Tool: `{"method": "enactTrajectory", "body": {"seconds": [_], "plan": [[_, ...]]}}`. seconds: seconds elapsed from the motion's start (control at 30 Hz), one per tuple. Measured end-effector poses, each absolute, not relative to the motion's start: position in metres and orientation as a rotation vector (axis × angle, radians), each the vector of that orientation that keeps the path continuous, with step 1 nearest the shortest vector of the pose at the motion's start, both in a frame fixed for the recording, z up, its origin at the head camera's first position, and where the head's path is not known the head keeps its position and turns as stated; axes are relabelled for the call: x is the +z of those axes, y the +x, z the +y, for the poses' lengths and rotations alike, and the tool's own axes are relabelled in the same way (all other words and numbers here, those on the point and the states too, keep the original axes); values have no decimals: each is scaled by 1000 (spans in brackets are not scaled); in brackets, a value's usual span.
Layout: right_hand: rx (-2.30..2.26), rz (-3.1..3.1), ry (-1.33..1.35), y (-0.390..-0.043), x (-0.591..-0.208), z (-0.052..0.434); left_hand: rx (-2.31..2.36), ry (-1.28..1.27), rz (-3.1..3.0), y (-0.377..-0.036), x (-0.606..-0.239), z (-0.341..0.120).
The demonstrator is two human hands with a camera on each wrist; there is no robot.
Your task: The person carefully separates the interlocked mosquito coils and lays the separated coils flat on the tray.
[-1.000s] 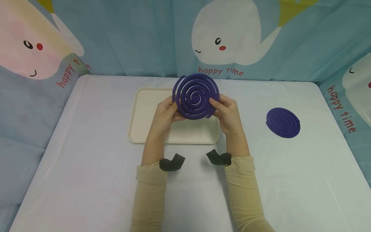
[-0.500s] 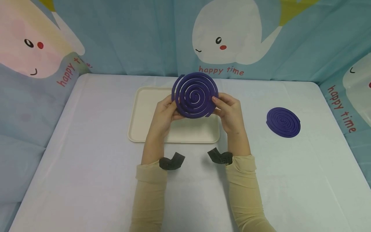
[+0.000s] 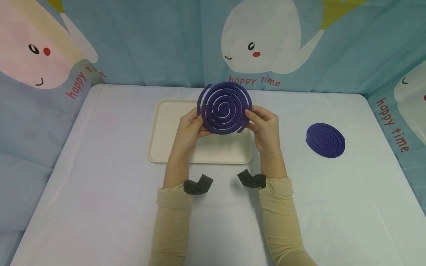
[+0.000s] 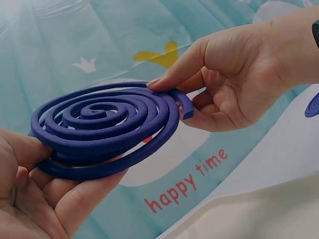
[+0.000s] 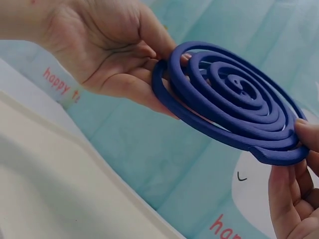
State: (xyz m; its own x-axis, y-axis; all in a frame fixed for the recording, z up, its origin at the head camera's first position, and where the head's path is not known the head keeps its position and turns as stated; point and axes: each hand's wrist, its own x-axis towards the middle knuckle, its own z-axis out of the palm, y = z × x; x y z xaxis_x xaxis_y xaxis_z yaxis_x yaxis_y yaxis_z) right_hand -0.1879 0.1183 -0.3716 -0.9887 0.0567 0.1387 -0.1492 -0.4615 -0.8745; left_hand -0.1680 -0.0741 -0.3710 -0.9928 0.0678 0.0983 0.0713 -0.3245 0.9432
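Note:
A dark purple spiral coil [image 3: 224,108] is held up above the cream tray [image 3: 166,147], tilted toward me. My left hand [image 3: 190,129] pinches its left rim, thumb in front and fingers behind. My right hand [image 3: 264,125] pinches the right rim near the coil's loose outer end. The left wrist view shows the coil [image 4: 107,127] as two nested spirals slightly apart, with the right hand [image 4: 224,79] pinching the outer end. From the right wrist, the coil [image 5: 229,99] lies against the left hand's fingers [image 5: 124,84].
A second purple coil [image 3: 325,140] lies flat on the white tablecloth to the right. The table [image 3: 83,184] is backed by a blue cartoon curtain [image 3: 149,44] on three sides. Black wrist straps [image 3: 197,185] sit at both cuffs.
The coil has shifted a little between my fingers and its spirals look slightly more spread; both hands stay in place above the tray.

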Motion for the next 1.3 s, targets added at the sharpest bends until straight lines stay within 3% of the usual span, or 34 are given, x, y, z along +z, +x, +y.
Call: {"method": "enactTrajectory", "body": {"seconds": [1.3], "plan": [[3166, -1217, 364, -182, -375, 122, -2732, -304, -1644, -165, -371, -72]]}}
